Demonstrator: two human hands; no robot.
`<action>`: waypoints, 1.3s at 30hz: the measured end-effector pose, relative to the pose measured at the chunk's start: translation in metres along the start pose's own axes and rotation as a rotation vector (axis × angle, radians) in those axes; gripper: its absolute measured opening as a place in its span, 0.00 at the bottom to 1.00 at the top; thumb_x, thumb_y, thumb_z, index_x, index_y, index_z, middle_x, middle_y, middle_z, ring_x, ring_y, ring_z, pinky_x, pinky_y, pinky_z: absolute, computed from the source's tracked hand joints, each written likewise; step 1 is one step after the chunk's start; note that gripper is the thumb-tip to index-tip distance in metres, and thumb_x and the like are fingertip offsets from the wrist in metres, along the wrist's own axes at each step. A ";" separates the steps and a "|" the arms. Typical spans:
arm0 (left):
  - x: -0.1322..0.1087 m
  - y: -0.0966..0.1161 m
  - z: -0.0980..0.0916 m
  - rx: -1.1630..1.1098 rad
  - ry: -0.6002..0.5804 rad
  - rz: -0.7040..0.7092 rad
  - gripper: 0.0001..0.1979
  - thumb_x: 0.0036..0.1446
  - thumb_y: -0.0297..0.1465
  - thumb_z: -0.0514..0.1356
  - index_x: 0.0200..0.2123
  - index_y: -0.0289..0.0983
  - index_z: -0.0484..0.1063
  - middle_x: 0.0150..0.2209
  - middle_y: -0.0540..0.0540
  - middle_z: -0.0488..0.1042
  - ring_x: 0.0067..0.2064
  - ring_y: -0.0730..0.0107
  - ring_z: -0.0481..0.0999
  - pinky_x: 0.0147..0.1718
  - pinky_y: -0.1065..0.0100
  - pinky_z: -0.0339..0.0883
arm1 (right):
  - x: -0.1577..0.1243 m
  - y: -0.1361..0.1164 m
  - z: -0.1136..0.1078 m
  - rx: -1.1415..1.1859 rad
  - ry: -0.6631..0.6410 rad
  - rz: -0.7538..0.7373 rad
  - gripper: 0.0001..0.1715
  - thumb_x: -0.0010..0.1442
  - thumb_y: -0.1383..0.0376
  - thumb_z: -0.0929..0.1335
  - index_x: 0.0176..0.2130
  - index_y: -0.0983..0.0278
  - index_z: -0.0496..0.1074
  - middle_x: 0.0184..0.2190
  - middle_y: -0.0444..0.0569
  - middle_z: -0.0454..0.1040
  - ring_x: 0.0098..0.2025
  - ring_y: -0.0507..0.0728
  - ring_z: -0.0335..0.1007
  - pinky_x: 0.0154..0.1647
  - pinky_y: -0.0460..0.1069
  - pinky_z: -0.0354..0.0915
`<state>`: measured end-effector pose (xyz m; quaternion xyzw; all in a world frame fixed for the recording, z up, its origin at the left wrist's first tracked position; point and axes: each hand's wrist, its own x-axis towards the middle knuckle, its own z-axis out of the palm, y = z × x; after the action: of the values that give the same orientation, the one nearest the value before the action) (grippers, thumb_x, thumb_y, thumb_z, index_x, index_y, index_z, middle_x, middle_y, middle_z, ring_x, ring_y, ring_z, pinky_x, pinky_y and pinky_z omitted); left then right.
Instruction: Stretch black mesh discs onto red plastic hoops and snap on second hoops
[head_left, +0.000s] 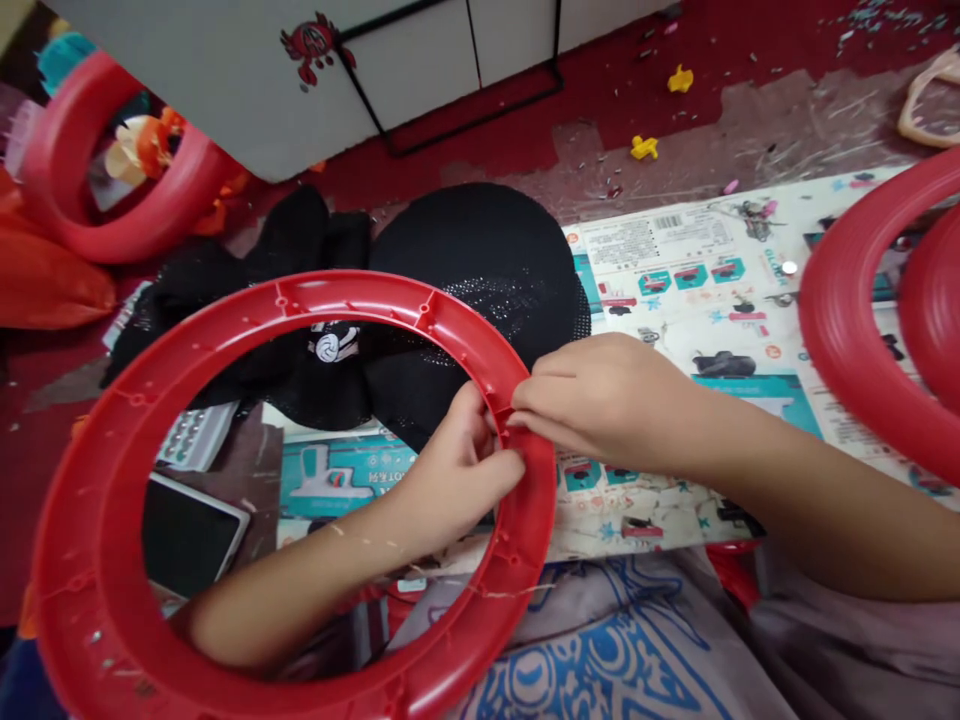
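A large red plastic ring (pixel 79 580), its hollow ribbed side facing me, tilts over my lap. My left forearm passes through its opening. With closed fingers, my left hand (pixel 472 465) grips the ring's right side at the inner edge, the thumb lying over the channel. Across from it, my right hand (pixel 600 400) pinches at the channel by a rib; whatever sits between those fingertips is hidden. Behind the ring lies a black cap (pixel 480 260) beside bunched black fabric (pixel 292 250).
Printed cardboard (pixel 675 260) lies under the work. More red rings are at the right (pixel 832 290) and upper left (pixel 52 190). A dark-screened device (pixel 187 535) shows through the ring. Small yellow pieces (pixel 643 148) and scraps litter the red floor. A white panel (pixel 225 90) stands behind.
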<state>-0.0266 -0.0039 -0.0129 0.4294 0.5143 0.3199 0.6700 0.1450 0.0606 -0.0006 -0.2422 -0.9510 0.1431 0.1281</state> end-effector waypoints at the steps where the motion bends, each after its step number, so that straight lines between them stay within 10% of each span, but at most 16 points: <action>1: -0.001 0.001 -0.001 0.037 -0.016 -0.011 0.21 0.45 0.21 0.56 0.45 0.38 0.59 0.38 0.50 0.72 0.39 0.69 0.74 0.34 0.72 0.68 | -0.001 0.001 -0.002 -0.008 -0.024 -0.039 0.15 0.64 0.65 0.62 0.30 0.67 0.73 0.24 0.47 0.73 0.25 0.52 0.61 0.25 0.49 0.45; 11: -0.004 0.004 -0.008 0.342 -0.155 0.009 0.27 0.47 0.23 0.54 0.53 0.37 0.55 0.48 0.45 0.67 0.49 0.63 0.70 0.47 0.63 0.66 | -0.002 -0.003 -0.016 0.197 -0.109 0.015 0.11 0.63 0.68 0.62 0.31 0.66 0.71 0.28 0.47 0.71 0.30 0.54 0.62 0.31 0.49 0.52; 39: -0.006 0.005 -0.009 0.390 -0.272 -0.155 0.24 0.51 0.24 0.54 0.53 0.39 0.54 0.37 0.50 0.65 0.37 0.68 0.70 0.32 0.68 0.66 | -0.004 -0.003 -0.016 0.195 -0.171 0.166 0.10 0.62 0.72 0.61 0.35 0.66 0.71 0.31 0.47 0.68 0.30 0.51 0.60 0.28 0.46 0.50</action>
<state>-0.0365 -0.0054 -0.0069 0.5488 0.5026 0.1015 0.6602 0.1518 0.0592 0.0148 -0.2933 -0.9168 0.2648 0.0574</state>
